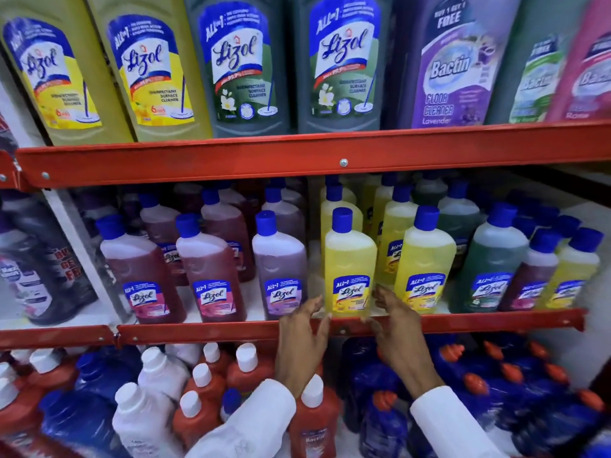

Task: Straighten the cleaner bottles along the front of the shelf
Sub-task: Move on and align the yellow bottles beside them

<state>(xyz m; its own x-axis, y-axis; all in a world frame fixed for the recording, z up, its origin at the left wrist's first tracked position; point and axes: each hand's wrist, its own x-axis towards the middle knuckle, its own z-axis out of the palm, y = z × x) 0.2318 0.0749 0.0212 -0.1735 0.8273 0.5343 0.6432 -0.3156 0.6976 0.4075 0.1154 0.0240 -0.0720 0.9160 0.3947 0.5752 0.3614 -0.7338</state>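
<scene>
Top shelf: yellow bottles (148, 67) and grey-green bottles (238, 64), "Lizol", "ALL in 1", "Disinfectant Surface Cleaner"; purple bottle (453, 71), "Bactin Floor Cleaner Lavender", "Buy 1 Get 1 Free". Middle shelf: small yellow bottle (350, 259), "Lizol"

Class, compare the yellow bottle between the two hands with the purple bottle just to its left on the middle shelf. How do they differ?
The yellow bottle holds bright yellow liquid; the purple bottle holds dull purple. The left hand and right hand flank the yellow bottle; the purple bottle stands untouched. Both have blue caps, Lizol labels and the same shape.
</scene>
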